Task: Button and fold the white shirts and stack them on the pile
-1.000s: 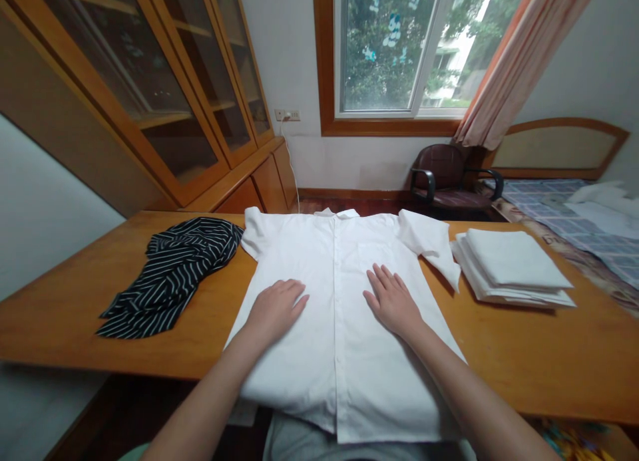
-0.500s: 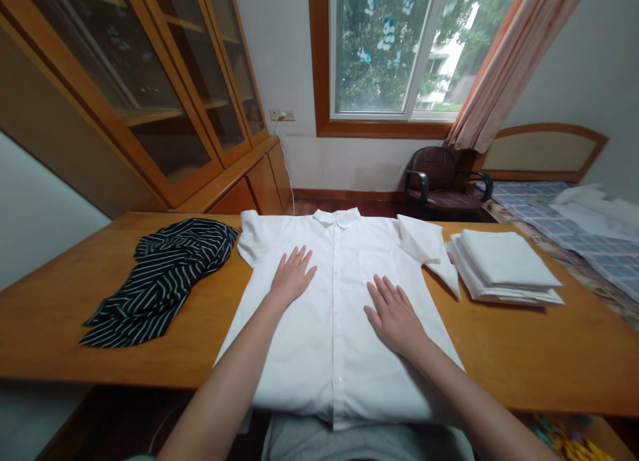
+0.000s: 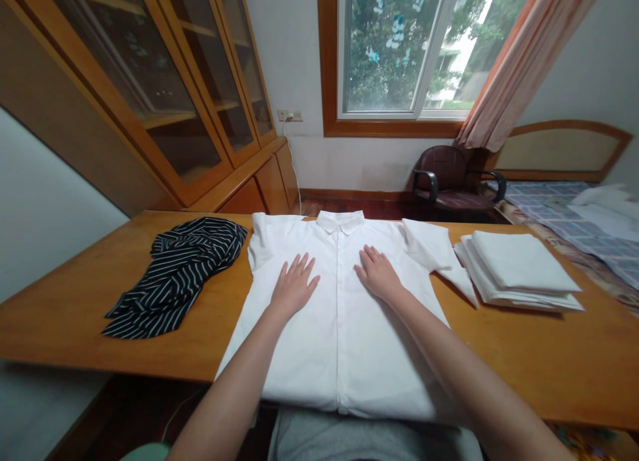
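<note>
A white short-sleeved button-up shirt (image 3: 319,341) lies front up on the wooden table (image 3: 499,361), collar at the far edge and hem hanging slightly over the near edge. My left hand (image 3: 294,287) rests flat on the left chest of the shirt, fingers spread. On the other side of the button line, my right hand (image 3: 378,269) lies palm down on the upper chest, its fingers stretched out. Neither hand grips the cloth. The sleeve on the right is partly folded, with a pointed end toward the white stack.
A black-and-white striped garment (image 3: 184,275) lies crumpled at the left. Folded white cloths (image 3: 529,265) form a stack at the right. Beyond the table are a glass-door cabinet (image 3: 190,102), a maroon armchair (image 3: 444,175) and a bed (image 3: 554,215).
My right hand has slid up the shirt toward the collar. My left hand stays on nearly the same part of the chest. The whole view has shifted slightly.
</note>
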The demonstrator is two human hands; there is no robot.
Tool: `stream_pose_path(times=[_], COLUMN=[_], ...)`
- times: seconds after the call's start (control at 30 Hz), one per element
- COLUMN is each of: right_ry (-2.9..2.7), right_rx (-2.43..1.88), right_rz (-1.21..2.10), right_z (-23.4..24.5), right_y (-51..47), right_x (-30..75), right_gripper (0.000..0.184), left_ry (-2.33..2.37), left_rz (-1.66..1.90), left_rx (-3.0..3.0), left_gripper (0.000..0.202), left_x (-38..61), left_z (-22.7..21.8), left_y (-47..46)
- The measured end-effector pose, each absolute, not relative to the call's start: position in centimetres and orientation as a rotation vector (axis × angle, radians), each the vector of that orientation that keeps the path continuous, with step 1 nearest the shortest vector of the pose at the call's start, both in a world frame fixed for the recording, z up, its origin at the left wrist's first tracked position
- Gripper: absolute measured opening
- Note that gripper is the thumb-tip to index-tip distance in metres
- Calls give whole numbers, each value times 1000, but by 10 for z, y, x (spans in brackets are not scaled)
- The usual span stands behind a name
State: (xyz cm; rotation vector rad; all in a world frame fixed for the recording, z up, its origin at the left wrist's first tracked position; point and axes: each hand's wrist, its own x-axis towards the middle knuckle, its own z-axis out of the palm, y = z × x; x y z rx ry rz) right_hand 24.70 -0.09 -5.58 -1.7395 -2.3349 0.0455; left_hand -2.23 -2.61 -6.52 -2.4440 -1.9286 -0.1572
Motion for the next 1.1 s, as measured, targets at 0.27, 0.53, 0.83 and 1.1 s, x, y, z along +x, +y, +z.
stream_pose_path(times=[0.27,0.53,0.83,1.1], right_ry=[-2239,-2173,-2230,-2425], right_rx=[-1988,-2070,-1982,-1691], right_rz=[-23,-98,-210,18], right_z=[-66,-73,-65,-59], right_y=[41,44,40,50], right_x=[298,324,312,243], right_gripper=[62,63,56,56], left_ry=[-1947,-2004,-2073,-1962], left_rz=[-129,-99,-49,-199], left_rx=[-2419,-2410,-2408,-2532], left_gripper=[61,62,61,61], left_x=[-32,-31,-3,42], left_z=[-63,-66,-46,-56], left_y=[-33,-28,29,69])
